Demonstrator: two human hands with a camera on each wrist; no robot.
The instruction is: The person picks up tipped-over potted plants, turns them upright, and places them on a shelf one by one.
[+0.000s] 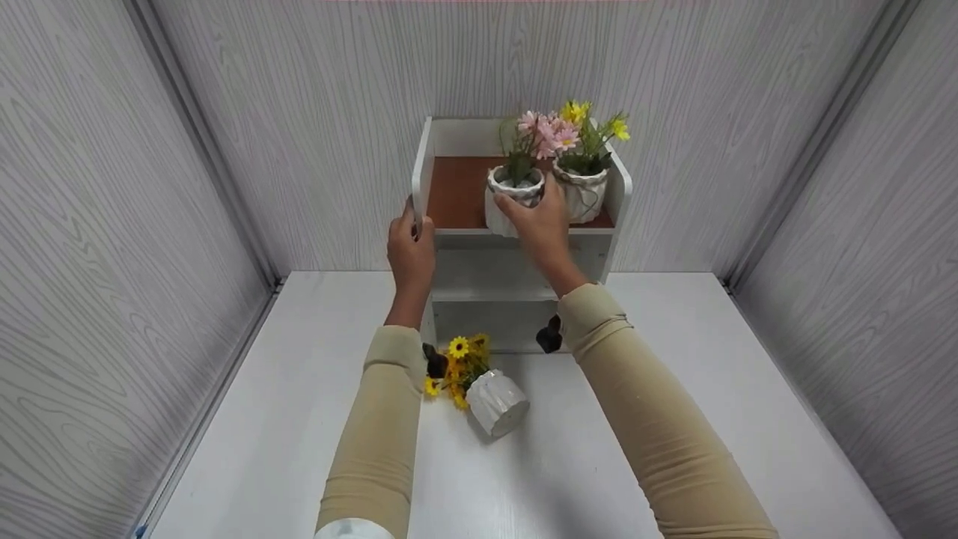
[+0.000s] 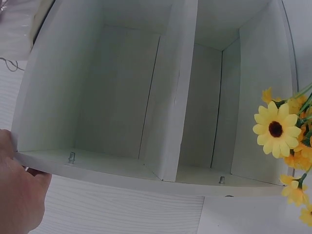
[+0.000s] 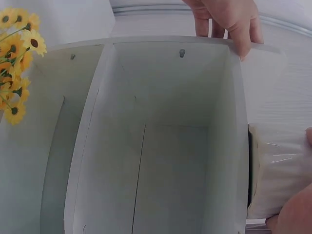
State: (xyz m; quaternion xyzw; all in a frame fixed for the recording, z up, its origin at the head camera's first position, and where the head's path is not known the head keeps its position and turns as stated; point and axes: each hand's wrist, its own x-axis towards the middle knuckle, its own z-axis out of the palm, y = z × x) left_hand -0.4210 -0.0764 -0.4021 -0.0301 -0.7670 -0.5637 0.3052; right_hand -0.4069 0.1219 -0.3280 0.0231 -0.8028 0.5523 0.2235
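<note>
A small white shelf unit (image 1: 516, 273) stands against the back wall, its top board brown. My left hand (image 1: 412, 251) grips its left side panel; the left wrist view shows that hand (image 2: 22, 190) at the panel's edge. With thumb and fingers, my right hand (image 1: 545, 224) holds a white flowerpot (image 1: 500, 213) with pink flowers at the top board's front edge. In the right wrist view the pot (image 3: 280, 168) has a dark strip along its base; whether it touches the board I cannot tell. Beside it, on the right, stands a second white pot (image 1: 590, 198) with yellow flowers.
Below, on the white table (image 1: 254, 419), a third white pot (image 1: 495, 404) lies tipped over, its yellow flowers (image 1: 459, 347) pointing toward the unit's lower left. Two open compartments lie beneath the top board. Grey wood-grain walls (image 1: 97, 247) enclose the table at the sides and back.
</note>
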